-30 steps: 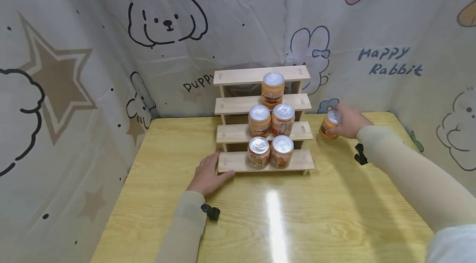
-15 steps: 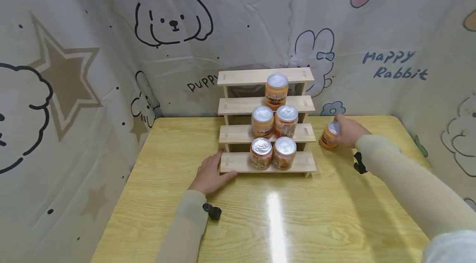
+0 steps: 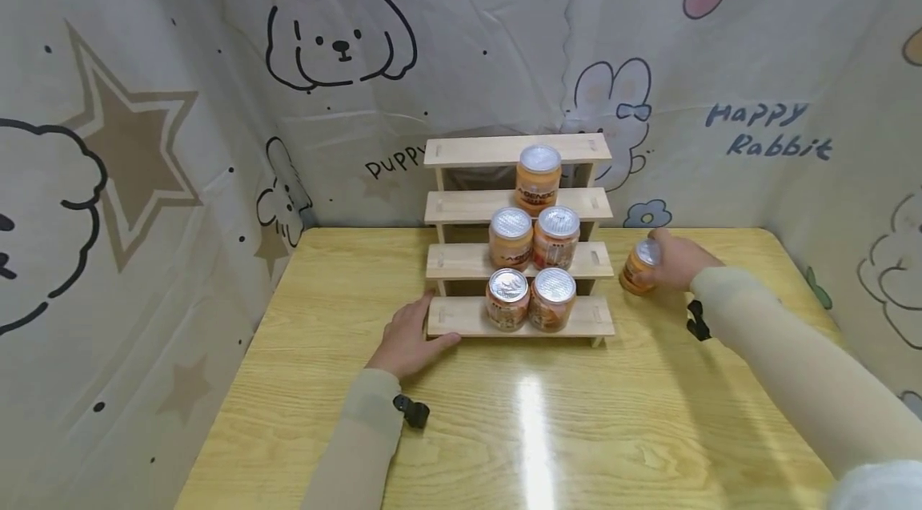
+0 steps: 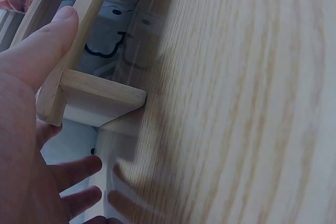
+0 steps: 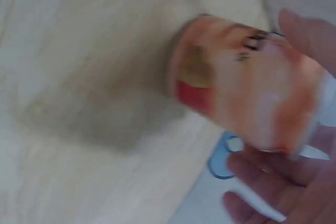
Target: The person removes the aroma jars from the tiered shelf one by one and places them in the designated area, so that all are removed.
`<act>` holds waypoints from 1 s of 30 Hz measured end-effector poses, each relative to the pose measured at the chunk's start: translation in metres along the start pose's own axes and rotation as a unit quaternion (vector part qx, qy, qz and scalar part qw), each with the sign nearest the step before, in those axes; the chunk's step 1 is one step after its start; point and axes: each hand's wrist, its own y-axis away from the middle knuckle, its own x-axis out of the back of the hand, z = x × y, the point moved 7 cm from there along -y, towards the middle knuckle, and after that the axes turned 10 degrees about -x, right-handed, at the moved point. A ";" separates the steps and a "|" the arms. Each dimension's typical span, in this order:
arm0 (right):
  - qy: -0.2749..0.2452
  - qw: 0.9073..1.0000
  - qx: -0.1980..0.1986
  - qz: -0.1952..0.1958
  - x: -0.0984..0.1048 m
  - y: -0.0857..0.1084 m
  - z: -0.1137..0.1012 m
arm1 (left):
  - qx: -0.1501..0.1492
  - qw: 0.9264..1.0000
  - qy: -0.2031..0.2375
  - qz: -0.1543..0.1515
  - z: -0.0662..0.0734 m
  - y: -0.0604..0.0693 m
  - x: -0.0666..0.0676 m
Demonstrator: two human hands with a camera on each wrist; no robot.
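A four-tier wooden display stand (image 3: pixel 461 316) stands on the table, with several small orange-labelled cans with silver lids on it. Two cans sit side by side on the lowest tier, one of them a can (image 3: pixel 507 300) at the left; two more are on the second tier, and one on the third. My left hand (image 3: pixel 409 338) holds the left end of the lowest board, thumb (image 4: pixel 50 45) over its front edge, other fingers spread beside the end. To the right of the stand, my right hand (image 3: pixel 675 260) grips another can (image 5: pixel 247 82), slightly tilted; table contact is unclear.
The top board (image 3: pixel 475 150) of the stand reaches close to a patterned curtain (image 3: pixel 490 78) behind the table. More curtain hangs at both sides. The wooden table (image 3: pixel 612 414) extends toward me, with a bright reflection on it.
My right hand has brought its can a little nearer to me, still right of the stand. The left hand keeps its place on the stand. The head view has shifted slightly.
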 end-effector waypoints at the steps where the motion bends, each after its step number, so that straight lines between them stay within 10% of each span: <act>1: 0.005 1.000 -0.001 -0.007 0.000 0.002 -0.001 | 0.000 1.000 0.001 -0.001 -0.001 0.001 -0.001; 8: 0.030 0.998 0.035 -0.034 0.030 0.019 -0.027 | 0.003 1.000 -0.007 -0.019 -0.005 0.006 -0.005; 19: 0.018 0.990 0.108 0.093 0.137 0.030 -0.122 | 0.012 1.000 0.000 -0.011 0.001 0.003 0.005; 30: 0.053 0.981 0.170 0.071 0.142 0.028 -0.191 | -0.003 1.000 0.002 -0.003 0.004 0.000 0.001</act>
